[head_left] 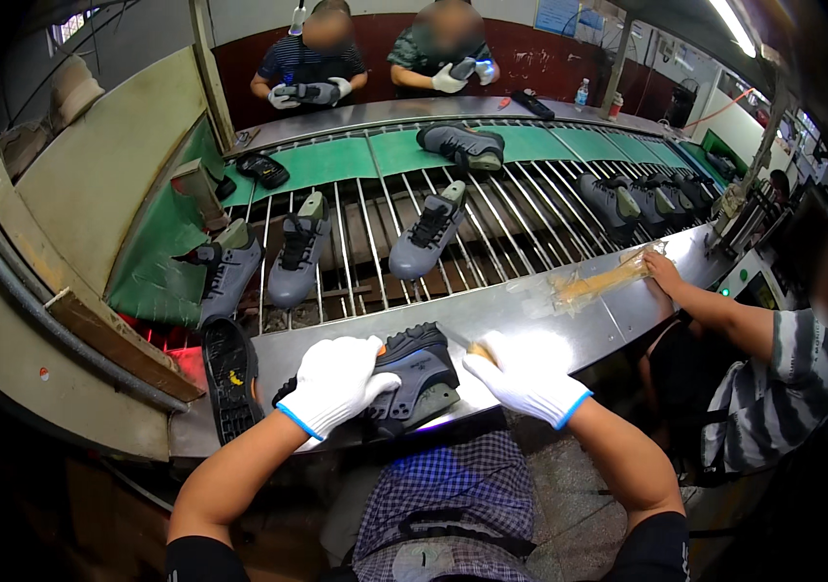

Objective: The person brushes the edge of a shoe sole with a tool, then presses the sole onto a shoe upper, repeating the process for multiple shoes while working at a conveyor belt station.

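Note:
A grey shoe (418,376) with a black lugged sole lies on its side at the near edge of the metal worktop (520,325). My left hand (339,383), in a white glove with a blue cuff, is closed on it from the left. My right hand (528,376), gloved the same way, is closed around the wooden handle of a tool with a thin metal blade (454,337). The blade points toward the shoe's sole; whether it touches cannot be made out. Left of my left hand, a black shoe sole (229,369) stands at the worktop's edge, its tread facing me.
Several grey shoes, among them one (428,233) in the middle, rest on metal rollers (346,247) beyond the worktop. Another shoe (462,145) sits on a green belt (336,160). Two co-workers stand across the line. At right, a person's hand (661,272) touches the worktop.

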`<state>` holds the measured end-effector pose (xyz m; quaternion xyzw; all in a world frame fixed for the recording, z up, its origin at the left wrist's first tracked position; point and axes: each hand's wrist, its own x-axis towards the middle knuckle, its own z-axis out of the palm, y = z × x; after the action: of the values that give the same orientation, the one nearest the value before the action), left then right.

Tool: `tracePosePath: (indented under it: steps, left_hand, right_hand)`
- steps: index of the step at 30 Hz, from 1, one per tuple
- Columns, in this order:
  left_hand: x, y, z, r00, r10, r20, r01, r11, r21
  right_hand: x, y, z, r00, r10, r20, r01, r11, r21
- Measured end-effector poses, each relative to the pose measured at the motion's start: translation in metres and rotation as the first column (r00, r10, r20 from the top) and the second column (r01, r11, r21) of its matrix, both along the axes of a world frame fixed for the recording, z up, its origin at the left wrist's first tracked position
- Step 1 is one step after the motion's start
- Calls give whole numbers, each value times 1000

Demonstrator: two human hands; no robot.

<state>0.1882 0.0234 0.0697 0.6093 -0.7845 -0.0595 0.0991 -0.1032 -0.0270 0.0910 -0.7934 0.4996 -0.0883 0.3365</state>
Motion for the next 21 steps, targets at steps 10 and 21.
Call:
tracePosePath:
  steps: [10, 21]
  left_hand:
    - [-59, -28, -8, 986, 158, 58, -163, 982, 96]
    - [-30, -5, -10, 994, -92, -53, 88, 994, -66]
  right_hand:
    - [26, 1, -28, 963, 223, -152, -263, 903, -340]
    - [26, 16, -22, 930, 364, -46, -367, 926, -84]
